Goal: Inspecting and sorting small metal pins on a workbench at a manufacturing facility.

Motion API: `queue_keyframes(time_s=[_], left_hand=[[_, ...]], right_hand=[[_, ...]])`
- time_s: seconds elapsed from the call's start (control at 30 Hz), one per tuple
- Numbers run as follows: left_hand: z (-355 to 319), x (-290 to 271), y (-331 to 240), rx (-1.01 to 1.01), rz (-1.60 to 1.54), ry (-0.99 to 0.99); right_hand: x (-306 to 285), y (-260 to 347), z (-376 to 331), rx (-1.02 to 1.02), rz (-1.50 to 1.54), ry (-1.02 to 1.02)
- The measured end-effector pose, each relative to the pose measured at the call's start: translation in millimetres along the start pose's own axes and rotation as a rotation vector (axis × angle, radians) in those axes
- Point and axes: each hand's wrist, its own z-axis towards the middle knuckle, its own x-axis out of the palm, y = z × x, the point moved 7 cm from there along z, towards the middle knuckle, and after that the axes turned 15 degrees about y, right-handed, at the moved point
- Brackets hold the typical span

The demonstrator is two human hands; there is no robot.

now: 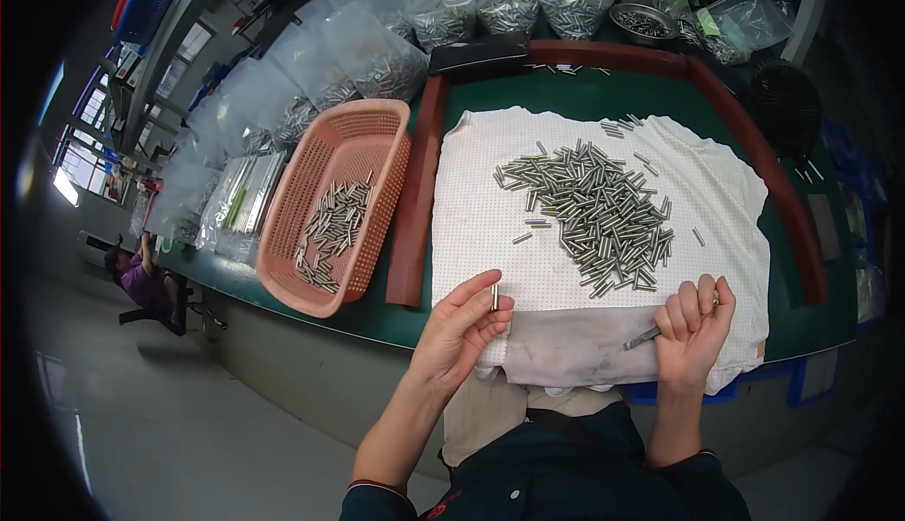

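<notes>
My left hand [456, 337] pinches a short, shiny metal pin [495, 297] upright between thumb and fingers, above the near part of a white dotted cloth [471, 210]. In my closed right hand [695, 328] is a slim grey metal hand tool [643, 338]; its flat end points left, and my fingers hide most of it, so its exact kind does not show. Beyond both hands lies a heap of similar metal pins [613, 215] on the cloth, with a few scattered around it. A greyish cloth piece [575, 347] covers the table edge between my hands.
To the left stands a pink plastic basket [401, 181] with more pins [337, 224] inside. A red-brown raised border [419, 191] frames the green tabletop [481, 97]. Bags of metal parts [377, 64] line the back beside a metal bowl [645, 23]. A person [146, 281] sits far left.
</notes>
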Motion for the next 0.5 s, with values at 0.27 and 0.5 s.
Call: queue_keyframes(time_s=[0.27,0.5], left_hand=[[-79.0,56.6,-121.7,0.949,1.835,-0.587],[-66.5,55.2,-139.9,0.936,1.987,-0.718]], right_hand=[[-1.3,-1.6,0.1,0.017,0.001,0.011],[-1.8,-1.1,-0.9,0.020,0.011,0.002]])
